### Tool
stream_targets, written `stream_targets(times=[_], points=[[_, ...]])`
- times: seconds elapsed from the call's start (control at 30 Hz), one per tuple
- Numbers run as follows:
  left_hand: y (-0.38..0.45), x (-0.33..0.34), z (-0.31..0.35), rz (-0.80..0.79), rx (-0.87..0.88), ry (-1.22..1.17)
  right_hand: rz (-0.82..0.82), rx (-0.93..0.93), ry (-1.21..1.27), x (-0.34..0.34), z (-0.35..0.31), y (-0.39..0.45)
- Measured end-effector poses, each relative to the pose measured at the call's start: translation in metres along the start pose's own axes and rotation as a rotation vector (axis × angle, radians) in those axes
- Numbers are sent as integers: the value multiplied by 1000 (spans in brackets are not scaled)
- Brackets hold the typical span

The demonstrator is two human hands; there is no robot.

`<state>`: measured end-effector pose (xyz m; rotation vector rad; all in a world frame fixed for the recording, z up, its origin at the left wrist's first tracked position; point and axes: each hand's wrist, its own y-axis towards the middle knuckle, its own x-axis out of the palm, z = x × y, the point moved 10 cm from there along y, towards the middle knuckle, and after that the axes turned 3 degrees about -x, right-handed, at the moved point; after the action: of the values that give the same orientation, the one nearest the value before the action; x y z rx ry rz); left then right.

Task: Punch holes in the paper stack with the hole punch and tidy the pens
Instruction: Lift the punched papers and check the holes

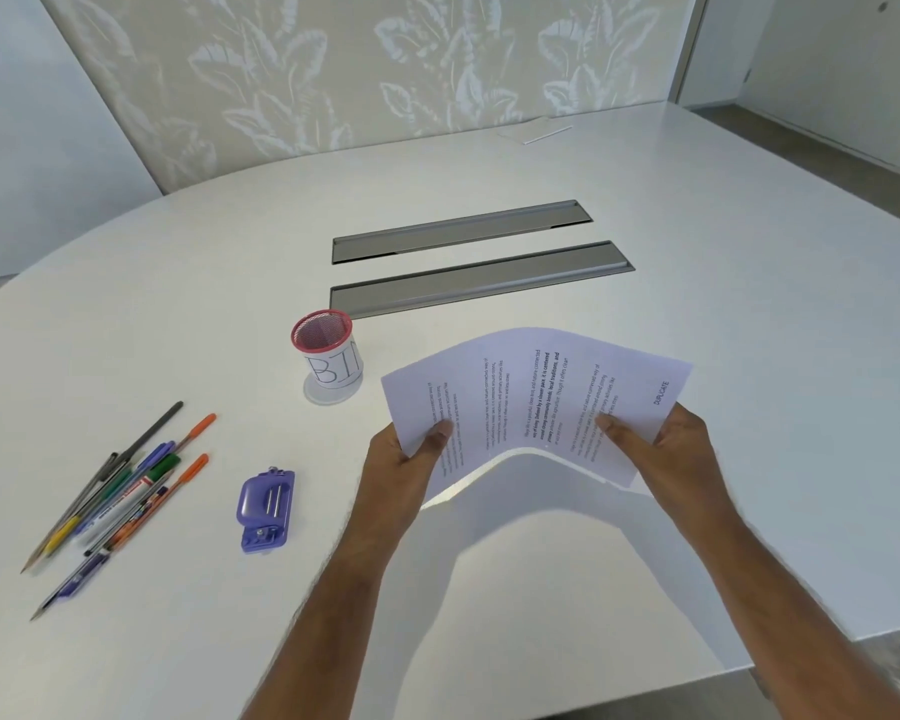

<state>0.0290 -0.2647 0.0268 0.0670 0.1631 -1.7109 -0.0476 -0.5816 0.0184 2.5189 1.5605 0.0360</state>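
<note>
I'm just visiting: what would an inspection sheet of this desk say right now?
Surface: white table, two grey cable-slot covers.
Job's things: paper stack held up, bowed; purple hole punch lying left; pens loose at far left; red mesh pen cup upright.
Clutter: white card at far edge.
Grips: left hand and right hand each pinch the stack.
Cables: nothing seen.
Surroundings: leaf-patterned wall panel.

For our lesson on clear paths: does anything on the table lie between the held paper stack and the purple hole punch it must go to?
Nothing visible does. The paper stack, gripped by the left hand and right hand, has bare table between it and the hole punch. The pens lie beyond the punch; the mesh cup stands farther back.
</note>
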Motion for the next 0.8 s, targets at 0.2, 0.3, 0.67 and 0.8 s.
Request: stream_targets(times=[0.2,0.3,0.67,0.8], points=[[2,-8,20,13,17,-57,1,-56,5,-10,-23,8],[4,-15,28,18,52,-84,-20,-79,11,-11,-32,12],[9,-20,36,23,81,-214,-45,-72,284,-17,-31,17],[10,-17,33,-2,64,-285,-25,-48,371,-18,-28,18]])
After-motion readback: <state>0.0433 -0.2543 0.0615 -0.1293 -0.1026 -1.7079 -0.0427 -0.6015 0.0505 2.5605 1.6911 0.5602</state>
